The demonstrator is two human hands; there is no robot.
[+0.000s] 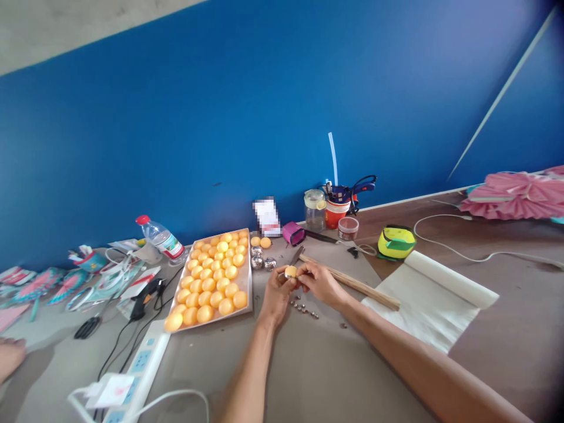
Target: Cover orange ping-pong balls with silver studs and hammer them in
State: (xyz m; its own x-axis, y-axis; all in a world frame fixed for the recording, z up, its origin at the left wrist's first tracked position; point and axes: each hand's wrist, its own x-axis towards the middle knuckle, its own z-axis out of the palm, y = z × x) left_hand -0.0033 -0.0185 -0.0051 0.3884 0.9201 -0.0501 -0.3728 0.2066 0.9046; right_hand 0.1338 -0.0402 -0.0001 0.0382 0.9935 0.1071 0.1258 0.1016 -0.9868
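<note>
My left hand point(275, 292) and my right hand point(320, 281) meet over the grey mat, both closed around a small orange ball point(291, 271) held between their fingertips. Just below them lie several small silver beads point(304, 308). To the left sits a tray point(249, 288) packed with several orange balls point(212, 279). Three foil-wrapped silver balls point(261, 259) and two loose orange balls point(261, 241) lie behind the hands.
Wooden sticks point(359, 286) and a roll of white paper point(434, 294) lie to the right. Glue gun point(144, 292), scissors point(88, 326), power strip point(141, 364), water bottle point(162, 238) at left. Jar, red cup of tools point(337, 207), yellow-green case point(396, 242) by the blue wall.
</note>
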